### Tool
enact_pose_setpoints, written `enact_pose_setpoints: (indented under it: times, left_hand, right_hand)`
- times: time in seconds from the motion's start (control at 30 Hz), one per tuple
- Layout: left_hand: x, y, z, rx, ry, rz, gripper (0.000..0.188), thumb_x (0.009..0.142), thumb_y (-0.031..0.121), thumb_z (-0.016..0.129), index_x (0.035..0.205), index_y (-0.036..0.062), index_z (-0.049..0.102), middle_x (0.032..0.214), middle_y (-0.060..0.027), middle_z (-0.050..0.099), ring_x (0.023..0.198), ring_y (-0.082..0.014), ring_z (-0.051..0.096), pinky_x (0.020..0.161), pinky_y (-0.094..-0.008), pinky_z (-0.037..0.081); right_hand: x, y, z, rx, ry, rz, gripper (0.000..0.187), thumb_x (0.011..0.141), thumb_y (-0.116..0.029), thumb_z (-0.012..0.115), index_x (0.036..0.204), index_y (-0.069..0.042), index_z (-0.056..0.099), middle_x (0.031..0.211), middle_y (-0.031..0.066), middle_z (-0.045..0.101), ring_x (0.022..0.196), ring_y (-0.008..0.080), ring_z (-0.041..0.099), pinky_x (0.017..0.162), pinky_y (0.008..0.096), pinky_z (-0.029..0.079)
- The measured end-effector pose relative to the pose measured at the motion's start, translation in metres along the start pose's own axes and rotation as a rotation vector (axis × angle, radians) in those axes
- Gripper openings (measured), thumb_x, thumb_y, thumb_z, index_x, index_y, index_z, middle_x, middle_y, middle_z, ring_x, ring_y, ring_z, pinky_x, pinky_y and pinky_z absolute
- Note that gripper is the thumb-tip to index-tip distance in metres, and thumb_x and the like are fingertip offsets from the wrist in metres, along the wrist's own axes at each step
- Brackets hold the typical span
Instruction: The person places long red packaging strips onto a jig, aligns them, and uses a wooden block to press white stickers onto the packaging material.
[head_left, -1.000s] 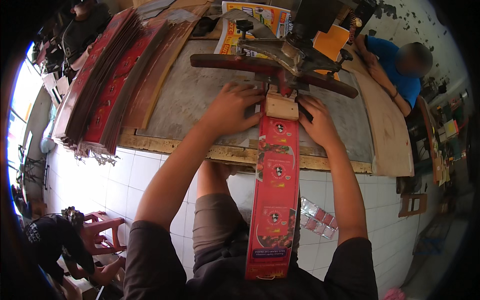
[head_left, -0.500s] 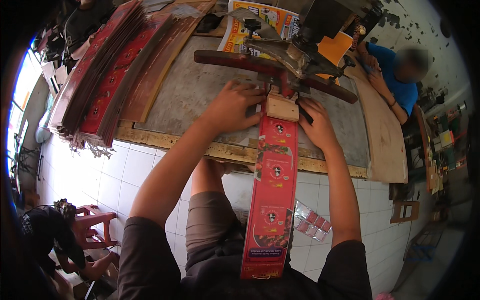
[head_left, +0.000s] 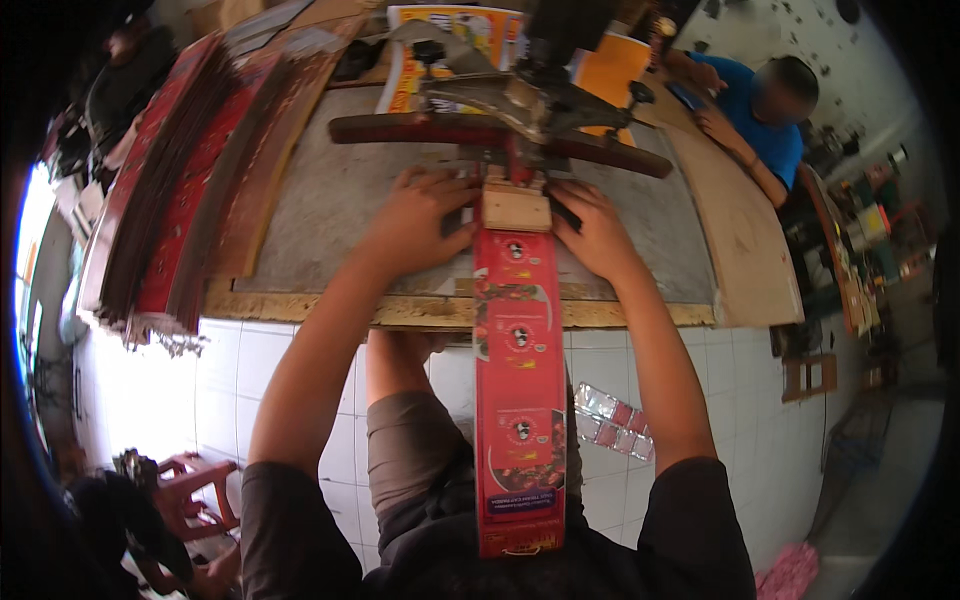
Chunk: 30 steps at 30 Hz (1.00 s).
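A long red printed strip (head_left: pixel 519 375) runs from my lap up onto the table, under a wooden block (head_left: pixel 516 208). The block sits below the middle of a dark red and black metal crossbar (head_left: pixel 610 156), part of a press-like machine. My left hand (head_left: pixel 418 222) lies on the tabletop at the strip's left edge, its thumb and fingers spread apart. On the other side my right hand (head_left: pixel 597 232) rests beside the block, thumb and fingers apart at the strip's right edge. The strip's far end is hidden under the block.
Tall stacks of red printed strips (head_left: pixel 165 190) stand on the table's left. Orange and yellow printed sheets (head_left: pixel 455 35) lie behind the machine. A person in blue (head_left: pixel 765 130) sits at the far right. A red stool (head_left: pixel 195 490) and silvery packets (head_left: pixel 613 420) are on the floor.
The whole view has turned, so table, machine and hands appear farther left, and the strip looks more upright. Both hands keep their places beside the block and strip.
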<state>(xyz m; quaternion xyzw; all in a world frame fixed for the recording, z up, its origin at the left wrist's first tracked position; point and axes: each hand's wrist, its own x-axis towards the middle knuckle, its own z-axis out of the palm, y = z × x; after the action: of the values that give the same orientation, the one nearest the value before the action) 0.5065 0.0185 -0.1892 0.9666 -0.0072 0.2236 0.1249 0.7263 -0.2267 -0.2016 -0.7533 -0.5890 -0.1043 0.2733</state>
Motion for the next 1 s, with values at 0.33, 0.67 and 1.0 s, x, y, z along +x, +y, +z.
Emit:
enact_pose_setpoints:
  times: [0.33, 0.67, 1.0]
  left_hand:
    - [0.0019, -0.0007, -0.0041, -0.01, 0.024, 0.039, 0.052, 0.094, 0.029, 0.077, 0.141, 0.0068, 0.074, 0.15, -0.0123, 0.072, 0.146, -0.034, 0.06, 0.126, -0.0548, 0.037]
    - [0.0016, 0.0008, -0.0049, 0.016, 0.031, 0.044, 0.048, 0.096, 0.029, 0.076, 0.138, 0.0062, 0.074, 0.15, -0.0129, 0.071, 0.145, -0.0344, 0.06, 0.126, -0.056, 0.037]
    - [0.0018, 0.0021, -0.0049, 0.0, 0.036, 0.044, 0.048, 0.095, 0.029, 0.076, 0.138, 0.0069, 0.075, 0.148, -0.0116, 0.073, 0.145, -0.0338, 0.061, 0.125, -0.0553, 0.038]
  right_hand:
    - [-0.0006, -0.0087, 0.001, 0.049, 0.064, 0.047, 0.045, 0.099, -0.027, 0.078, 0.136, -0.001, 0.074, 0.145, 0.0173, 0.071, 0.14, 0.0387, 0.06, 0.119, 0.0508, 0.046]
    - [-0.0011, -0.0027, 0.0061, -0.024, 0.043, 0.011, 0.046, 0.099, -0.026, 0.078, 0.136, -0.001, 0.074, 0.144, 0.0173, 0.072, 0.14, 0.0375, 0.061, 0.118, 0.0505, 0.048]
    - [-0.0008, -0.0048, 0.003, -0.022, 0.043, 0.004, 0.046, 0.099, -0.027, 0.078, 0.137, 0.0, 0.074, 0.144, 0.0179, 0.072, 0.14, 0.0377, 0.061, 0.118, 0.05, 0.048]
